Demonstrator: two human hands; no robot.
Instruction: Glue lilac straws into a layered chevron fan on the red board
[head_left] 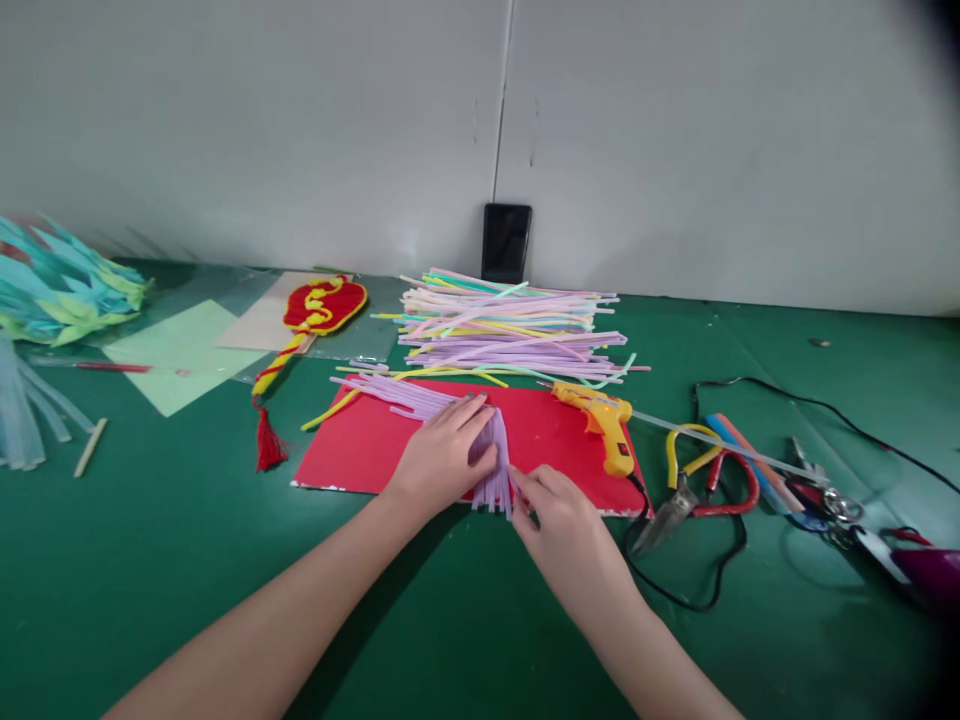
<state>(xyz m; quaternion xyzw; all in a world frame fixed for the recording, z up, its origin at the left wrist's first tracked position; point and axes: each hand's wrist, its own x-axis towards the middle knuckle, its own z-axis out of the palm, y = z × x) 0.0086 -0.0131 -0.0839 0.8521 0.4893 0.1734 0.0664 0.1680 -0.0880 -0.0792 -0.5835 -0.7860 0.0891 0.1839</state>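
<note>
A row of lilac pipe cleaners [492, 460] lies on a red board [352, 445], bent at a corner so one part runs left and the other hangs toward me. My left hand [452, 448] is over the bend, holding the strips down with fingers together and thumb curled in. At the right edge of the hanging strips, my right hand [553, 508] pinches the outermost pipe cleaner between thumb and fingertips. The fingers cover part of the bend. Behind the board is a pile of loose pastel pipe cleaners [510, 325].
A yellow hot glue gun [604, 425] rests on the board's right side, its black cord trailing. Pliers [675, 500] and scissors [821, 495] lie further right. To the left is a red fan-shaped ornament [326, 305] with a tassel. A phone [506, 242] leans against the wall.
</note>
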